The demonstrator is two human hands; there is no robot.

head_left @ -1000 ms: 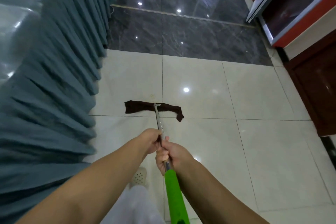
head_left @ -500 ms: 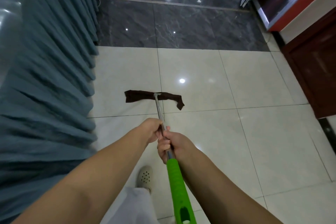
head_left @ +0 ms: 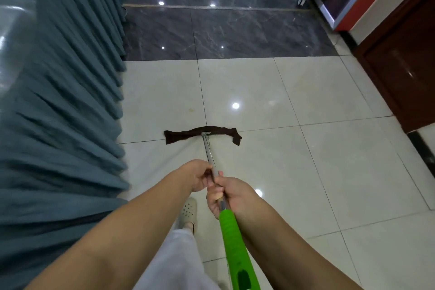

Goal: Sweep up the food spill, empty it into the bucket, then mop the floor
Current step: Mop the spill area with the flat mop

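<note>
Both hands on mop handle [head_left: 210,152], one behind other. Left hand [head_left: 197,175] forward, fingers curled round bare metal shaft. Right hand [head_left: 227,194] just behind, touching left, fist clamped on shaft at top of green grip [head_left: 233,240]. Brown mop cloth [head_left: 202,134] flat on cream floor tile [head_left: 270,160], at 12 o'clock from hands, across grout line. Teal curtain [head_left: 58,113] at 9 o'clock. Dark marble strip [head_left: 223,30] beyond. Perforated clog [head_left: 188,211] at 6 o'clock below left hand.

The mop [head_left: 213,173] has a shiny metal pole and a green handle end. Its dark brown cloth [head_left: 202,134] lies flat on the pale floor [head_left: 294,172], far out past the grip.
</note>
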